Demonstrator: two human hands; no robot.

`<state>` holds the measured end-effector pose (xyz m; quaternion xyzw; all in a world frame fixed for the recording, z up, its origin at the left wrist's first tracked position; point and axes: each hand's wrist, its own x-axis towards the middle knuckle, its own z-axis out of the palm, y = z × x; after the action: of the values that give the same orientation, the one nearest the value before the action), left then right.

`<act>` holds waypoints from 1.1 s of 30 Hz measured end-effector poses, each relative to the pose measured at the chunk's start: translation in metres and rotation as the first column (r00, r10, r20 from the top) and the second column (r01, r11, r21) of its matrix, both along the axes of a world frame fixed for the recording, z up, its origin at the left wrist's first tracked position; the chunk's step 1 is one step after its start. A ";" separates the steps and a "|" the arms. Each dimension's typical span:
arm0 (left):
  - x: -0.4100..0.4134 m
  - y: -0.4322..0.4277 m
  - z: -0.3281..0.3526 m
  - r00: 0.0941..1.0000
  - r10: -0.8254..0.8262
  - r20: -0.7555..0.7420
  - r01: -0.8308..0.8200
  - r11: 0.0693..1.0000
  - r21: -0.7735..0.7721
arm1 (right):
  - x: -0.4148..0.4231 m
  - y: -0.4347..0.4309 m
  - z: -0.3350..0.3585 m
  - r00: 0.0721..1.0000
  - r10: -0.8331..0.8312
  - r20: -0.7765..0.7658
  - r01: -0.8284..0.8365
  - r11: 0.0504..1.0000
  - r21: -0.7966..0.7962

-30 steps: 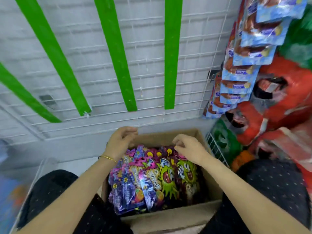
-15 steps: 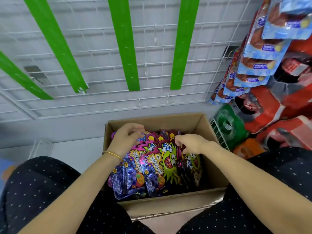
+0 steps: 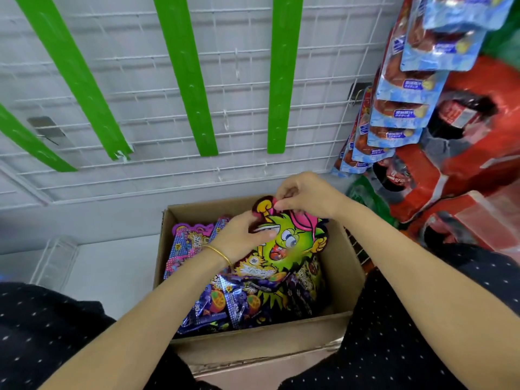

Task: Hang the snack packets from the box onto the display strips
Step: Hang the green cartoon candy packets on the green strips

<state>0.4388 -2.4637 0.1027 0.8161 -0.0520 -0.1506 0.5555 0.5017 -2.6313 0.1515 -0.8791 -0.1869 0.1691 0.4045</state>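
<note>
An open cardboard box (image 3: 342, 266) stands between my knees, filled with several shiny purple and green snack packets (image 3: 225, 302). One green monster-face packet (image 3: 292, 243) is raised above the pile. My right hand (image 3: 306, 194) pinches its top edge. My left hand (image 3: 242, 237), with a gold bangle on the wrist, grips its left side. Green display strips (image 3: 185, 77) hang bare on the white wire grid behind the box, with one (image 3: 284, 74) straight above my hands.
The white wire grid panel (image 3: 140, 66) covers the wall. At right hang blue snack packets (image 3: 405, 91) beside red bags (image 3: 478, 130) and a green bag (image 3: 363, 192). A white wire rack (image 3: 53, 260) stands at left on the floor.
Both hands were reaching into the packets in the box; now they have lifted one green monster packet up out of the pile. The view has tilted slightly.
</note>
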 end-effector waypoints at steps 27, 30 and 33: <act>0.037 0.027 0.023 0.924 0.338 -0.178 -0.377 0.879 -0.291 | 0.023 -0.019 0.006 0.966 -0.227 -0.120 0.255 0.910 0.327; 0.042 0.026 0.027 0.929 0.345 -0.135 -0.368 0.899 -0.238 | 0.025 -0.019 0.007 0.964 -0.248 -0.092 0.264 0.881 0.393; 0.054 0.019 0.045 0.936 0.352 -0.023 -0.346 0.903 -0.255 | 0.033 -0.025 0.018 0.946 -0.324 0.007 0.290 0.857 0.427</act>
<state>0.4929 -2.4451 0.1473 0.7356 0.0693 -0.0311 0.6732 0.5349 -2.6563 0.1697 -0.7958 -0.0919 0.0234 0.5981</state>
